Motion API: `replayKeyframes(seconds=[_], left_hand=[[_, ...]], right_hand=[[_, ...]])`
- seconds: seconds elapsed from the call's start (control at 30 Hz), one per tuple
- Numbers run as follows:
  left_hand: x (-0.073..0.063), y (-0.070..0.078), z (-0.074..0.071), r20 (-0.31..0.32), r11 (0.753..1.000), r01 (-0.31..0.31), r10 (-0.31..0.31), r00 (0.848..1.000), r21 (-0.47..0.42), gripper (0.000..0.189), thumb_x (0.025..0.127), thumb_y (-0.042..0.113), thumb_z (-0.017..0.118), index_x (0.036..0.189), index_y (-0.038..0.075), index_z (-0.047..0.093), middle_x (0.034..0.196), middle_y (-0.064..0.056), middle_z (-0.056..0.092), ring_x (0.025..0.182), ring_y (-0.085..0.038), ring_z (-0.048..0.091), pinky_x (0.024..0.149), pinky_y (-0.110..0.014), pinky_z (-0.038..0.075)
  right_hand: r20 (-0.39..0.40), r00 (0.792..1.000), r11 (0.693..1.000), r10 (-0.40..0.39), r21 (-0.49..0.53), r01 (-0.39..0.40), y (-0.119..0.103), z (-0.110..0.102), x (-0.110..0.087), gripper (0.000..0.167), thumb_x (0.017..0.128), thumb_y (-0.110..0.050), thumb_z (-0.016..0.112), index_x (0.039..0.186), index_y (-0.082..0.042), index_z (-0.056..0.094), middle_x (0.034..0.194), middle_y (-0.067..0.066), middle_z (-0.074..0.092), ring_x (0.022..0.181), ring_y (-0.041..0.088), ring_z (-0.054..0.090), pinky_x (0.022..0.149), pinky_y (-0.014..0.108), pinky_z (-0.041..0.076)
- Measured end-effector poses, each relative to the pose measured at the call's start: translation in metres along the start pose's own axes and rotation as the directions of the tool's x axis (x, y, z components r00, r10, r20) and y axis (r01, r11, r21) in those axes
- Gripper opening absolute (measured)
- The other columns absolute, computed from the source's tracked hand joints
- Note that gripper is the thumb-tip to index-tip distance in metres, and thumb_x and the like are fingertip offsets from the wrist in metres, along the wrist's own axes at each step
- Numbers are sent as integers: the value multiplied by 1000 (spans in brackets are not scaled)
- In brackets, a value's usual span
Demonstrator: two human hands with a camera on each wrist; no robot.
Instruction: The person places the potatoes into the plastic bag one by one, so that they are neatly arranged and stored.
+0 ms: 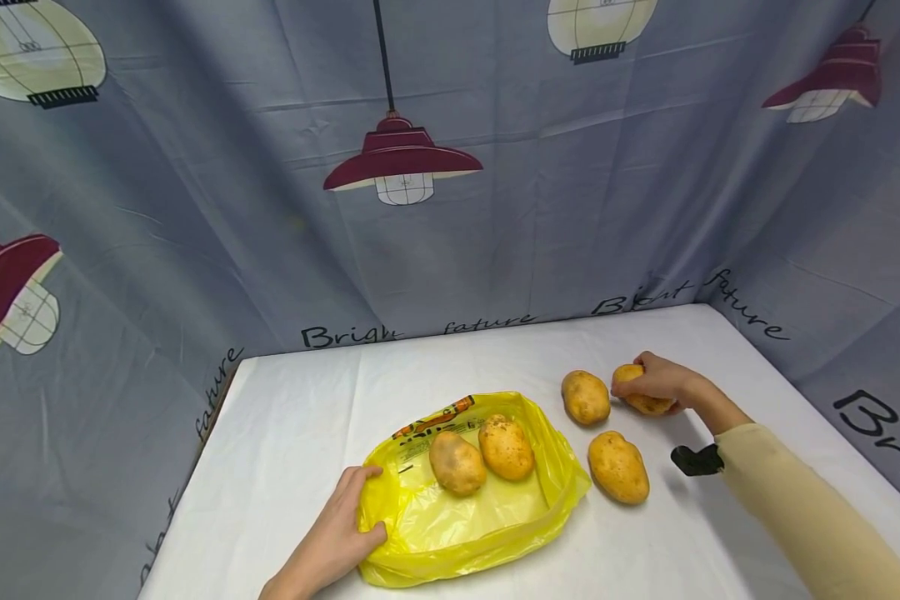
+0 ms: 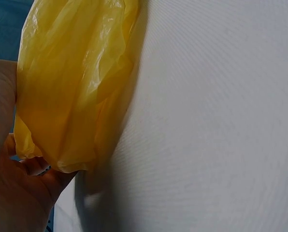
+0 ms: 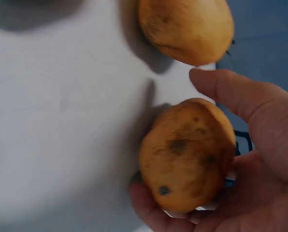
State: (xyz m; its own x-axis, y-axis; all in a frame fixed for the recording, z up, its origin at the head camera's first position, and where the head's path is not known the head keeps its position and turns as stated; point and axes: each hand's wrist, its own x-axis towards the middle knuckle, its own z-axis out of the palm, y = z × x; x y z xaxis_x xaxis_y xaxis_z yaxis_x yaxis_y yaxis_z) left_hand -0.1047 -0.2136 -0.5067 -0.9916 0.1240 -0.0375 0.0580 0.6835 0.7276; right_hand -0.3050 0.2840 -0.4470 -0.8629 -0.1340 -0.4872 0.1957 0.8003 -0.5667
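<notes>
My left hand [image 1: 336,531] grips the left side of a yellow plastic bag [image 1: 487,546], which lies with its mouth spread wide. Two potatoes sit side by side in it, a left one [image 1: 457,463] and a right one [image 1: 506,448]. At the right of the table, the fingers of my right hand [image 1: 666,381] curl round a potato [image 3: 187,157] with dark spots. The thumb stands a little off its skin in the right wrist view. Just left of that hand lies another potato [image 1: 586,397], and nearer the bag's right edge a larger potato [image 1: 618,467].
A white cloth covers the table [image 1: 300,417]. Behind it and along both sides hangs a grey-blue curtain [image 1: 450,258] printed with lamps and lettering. A black strap end [image 1: 696,461] sticks out from the right sleeve [image 1: 802,508].
</notes>
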Motion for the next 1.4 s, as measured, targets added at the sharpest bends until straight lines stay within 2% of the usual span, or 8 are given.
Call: replayKeyframes(seconds=[0.17,0.4,0.77,1.07,1.4], left_hand=[[0,0,-1,6,1000,5,-5,1000,-3,70,73,12,70,140,12,48,135,0,45,126,-23,47,107,-53,36],[1,0,-1,7,1000,6,-6,1000,-2,70,73,12,70,139,13,48,135,0,45,126,-23,47,106,-53,36],[1,0,0,3,1000,-17,17,1000,3,71,73,13,71,140,12,48,136,-1,45,128,-25,46,107,-54,35],[0,-2,0,-6,1000,-26,26,1000,11,72,74,14,71,141,10,47,136,-2,45,130,-26,46,109,-53,34],[0,-2,0,-17,1000,-28,28,999,7,71,75,16,72,141,10,47,135,-1,46,128,-24,47,109,-52,35]], right_hand=[[-46,999,1000,0,11,1,2,7,4,79,86,-37,72,135,8,30,117,28,44,93,32,54,69,44,55],[-17,1000,998,-4,64,6,3,1,-3,74,90,-38,71,132,8,31,115,27,47,94,33,54,72,45,55],[-21,999,999,-45,28,45,-6,-10,-21,77,89,-43,70,132,8,33,110,23,50,84,28,56,68,43,56],[5,997,992,-79,96,79,-34,-6,-38,79,91,-44,70,137,6,31,112,22,51,85,27,57,70,42,56],[96,982,974,-164,172,146,-78,12,-53,72,92,-40,69,141,1,35,119,19,54,92,27,58,72,41,57]])
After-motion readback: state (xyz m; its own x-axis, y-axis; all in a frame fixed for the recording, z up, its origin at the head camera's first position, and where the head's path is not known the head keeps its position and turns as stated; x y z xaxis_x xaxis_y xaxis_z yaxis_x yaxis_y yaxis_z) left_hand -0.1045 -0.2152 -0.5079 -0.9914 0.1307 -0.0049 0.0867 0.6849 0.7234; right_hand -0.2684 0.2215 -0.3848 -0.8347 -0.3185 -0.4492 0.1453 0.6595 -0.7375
